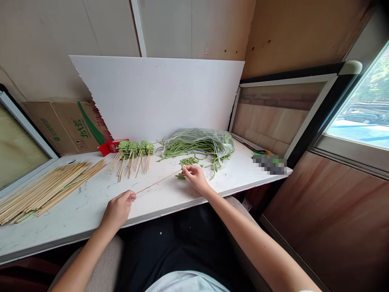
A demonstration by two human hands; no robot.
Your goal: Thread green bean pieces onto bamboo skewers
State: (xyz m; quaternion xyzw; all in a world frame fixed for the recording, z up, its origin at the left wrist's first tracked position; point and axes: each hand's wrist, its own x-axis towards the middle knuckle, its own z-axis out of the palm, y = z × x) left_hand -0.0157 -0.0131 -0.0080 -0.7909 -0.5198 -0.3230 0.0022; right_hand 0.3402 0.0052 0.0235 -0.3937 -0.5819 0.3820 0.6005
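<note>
My left hand [119,207] is closed around one end of a thin bamboo skewer [156,183], which slants up to the right over the white tabletop. At its other end, the fingertips of my right hand [196,179] are pinched together on the skewer; whether a bean piece is between them is too small to tell. Short cut green bean pieces [189,161] lie just beyond my right hand, and a few more [180,176] show beside its fingers. Behind them, a clear plastic bag [223,142] holds long green beans [191,148], some spilling out.
Loose bamboo skewers [51,190] lie in a large pile at the left. Several skewers loaded with bean pieces [130,149] sit by a red packet [109,147]. A white board [164,95] stands behind; a blurred patch [270,164] covers something at the right edge.
</note>
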